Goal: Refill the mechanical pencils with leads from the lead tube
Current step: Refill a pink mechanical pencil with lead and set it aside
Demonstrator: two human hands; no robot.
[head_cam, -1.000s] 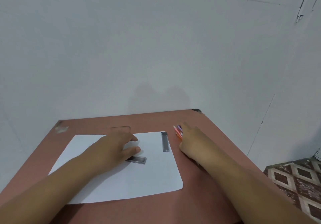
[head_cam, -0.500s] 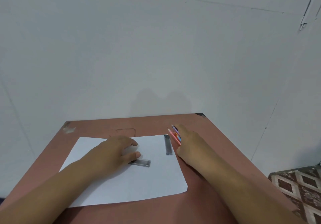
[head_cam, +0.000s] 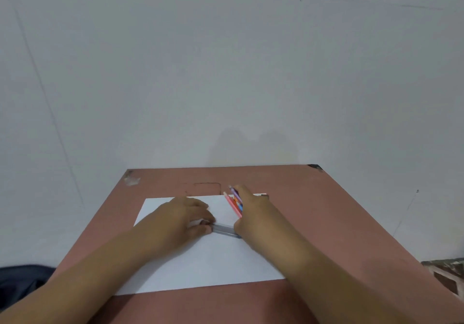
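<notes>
On the white paper sheet (head_cam: 200,261) atop the reddish-brown desk (head_cam: 339,223): left hand (head_cam: 180,220) pinching one end of a flat grey translucent lead tube (head_cam: 224,230), right hand (head_cam: 253,213) clutching a bundle of pink and multicoloured mechanical pencils (head_cam: 234,202) just beside it. Gathering stage, by the look of it. Next, likely: lifting and opening the tube, singling out one pencil.

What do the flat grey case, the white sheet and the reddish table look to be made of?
Lead tube: probably translucent grey plastic, smooth with a faint sheen along its edge. White sheet: paper, matte, thin and lying flat. Table: reddish-brown, matte and even with no visible grain, so perhaps laminate or painted board; the view leaves that open.
</notes>
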